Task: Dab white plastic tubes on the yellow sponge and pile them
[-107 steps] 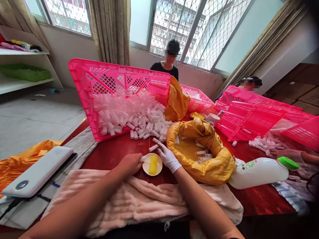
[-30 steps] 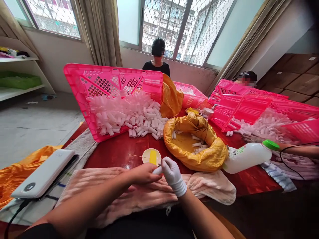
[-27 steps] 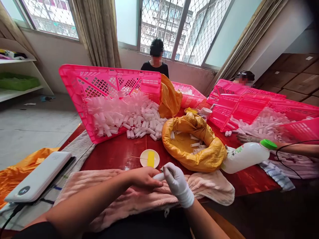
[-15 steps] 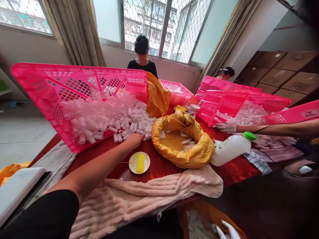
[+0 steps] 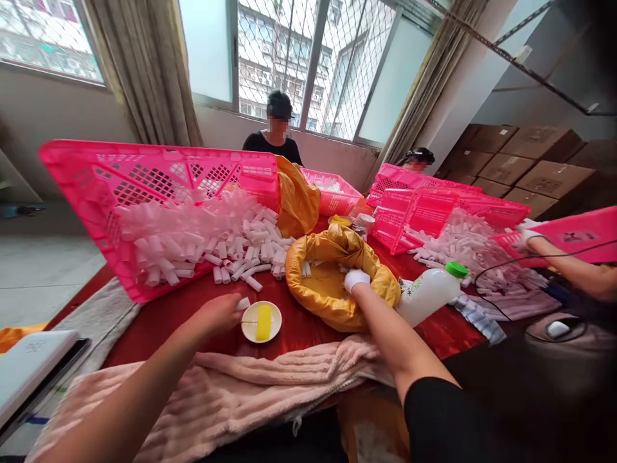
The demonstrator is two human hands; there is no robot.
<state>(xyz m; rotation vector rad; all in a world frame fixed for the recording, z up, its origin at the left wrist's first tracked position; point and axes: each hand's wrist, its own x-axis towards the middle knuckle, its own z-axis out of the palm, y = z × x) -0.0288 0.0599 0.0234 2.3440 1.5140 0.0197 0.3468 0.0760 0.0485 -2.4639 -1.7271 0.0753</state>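
Note:
My left hand (image 5: 225,314) is closed on a short white tube (image 5: 244,303), just beside a small white dish (image 5: 247,332). On the dish lies a yellow block (image 5: 263,323) with a thin stick at its left side. My right hand (image 5: 357,281), in a white glove, reaches into a rolled-down orange sack (image 5: 308,297) that has a few white tubes inside. The gloved fingers look curled, but what they hold, if anything, is hidden. Beyond my left hand, many white tubes (image 5: 226,247) spill from a tilted pink crate (image 5: 62,170).
A white bottle with a green cap (image 5: 429,292) leans right of the sack. A pink towel (image 5: 231,399) covers the table's near edge. More pink crates (image 5: 434,206) with tubes stand at right, where a co-worker's gloved hand (image 5: 527,235) is. Another person (image 5: 274,138) sits opposite.
My left hand has drawn back from the tube pile toward me with a tube. My right hand has risen from below the table edge into the sack.

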